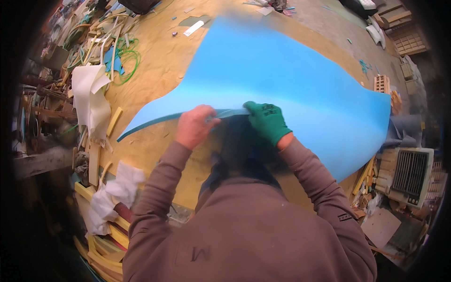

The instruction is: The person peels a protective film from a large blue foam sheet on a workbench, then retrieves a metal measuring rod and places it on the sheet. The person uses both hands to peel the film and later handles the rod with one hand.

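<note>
A large blue sheet point(263, 61), apparently foam, spreads out in front of me with its near edge bent up in a curve. On that edge, just right of centre, my right hand point(268, 121) in a green glove is closed with its fingers gripping the sheet. My bare left hand point(196, 126) is a short way to the left at the same edge, its fingers curled in a pinch and slightly blurred. A thin pale-blue strip point(228, 113) runs between the two hands along the edge. What exactly the left fingertips hold is hard to make out.
Under the sheet lies a tan board floor point(155, 61) with small scraps. Offcuts, green cord point(134, 58) and a draped white sheet point(89, 96) crowd the left. White wadding point(124, 183) and yellow strips lie lower left. A boxy unit with a dark grille point(409, 174) stands at right.
</note>
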`<action>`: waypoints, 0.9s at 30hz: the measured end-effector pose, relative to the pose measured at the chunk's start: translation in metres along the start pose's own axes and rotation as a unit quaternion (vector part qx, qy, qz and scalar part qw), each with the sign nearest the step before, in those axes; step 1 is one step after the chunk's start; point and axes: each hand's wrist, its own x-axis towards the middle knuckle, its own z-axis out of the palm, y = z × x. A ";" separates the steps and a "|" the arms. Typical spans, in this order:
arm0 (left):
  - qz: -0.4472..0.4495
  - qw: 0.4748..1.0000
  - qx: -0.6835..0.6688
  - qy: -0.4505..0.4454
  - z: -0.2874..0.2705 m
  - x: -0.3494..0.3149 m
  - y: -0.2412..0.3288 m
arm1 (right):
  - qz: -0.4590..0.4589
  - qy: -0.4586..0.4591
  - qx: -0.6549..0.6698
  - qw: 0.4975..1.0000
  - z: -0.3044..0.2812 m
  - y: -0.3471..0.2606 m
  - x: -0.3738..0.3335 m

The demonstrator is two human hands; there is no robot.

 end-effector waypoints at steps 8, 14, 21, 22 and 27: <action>-0.063 0.969 -0.234 0.047 -0.021 -0.015 -0.034 | -0.008 0.020 -0.030 0.999 0.010 -0.002 -0.010; -0.176 0.798 -0.577 0.014 0.030 0.006 -0.002 | 0.034 -0.014 -0.048 0.998 0.007 -0.007 -0.021; -0.098 0.982 -0.163 -0.019 -0.043 -0.018 -0.059 | 0.076 -0.026 -0.029 0.996 -0.001 -0.009 -0.021; -0.012 0.994 -0.104 -0.017 -0.046 -0.021 -0.064 | 0.075 -0.023 -0.030 0.996 0.001 -0.010 -0.021; 0.001 0.996 0.054 -0.072 -0.031 -0.036 -0.063 | 0.079 -0.041 -0.037 0.995 0.002 -0.014 -0.021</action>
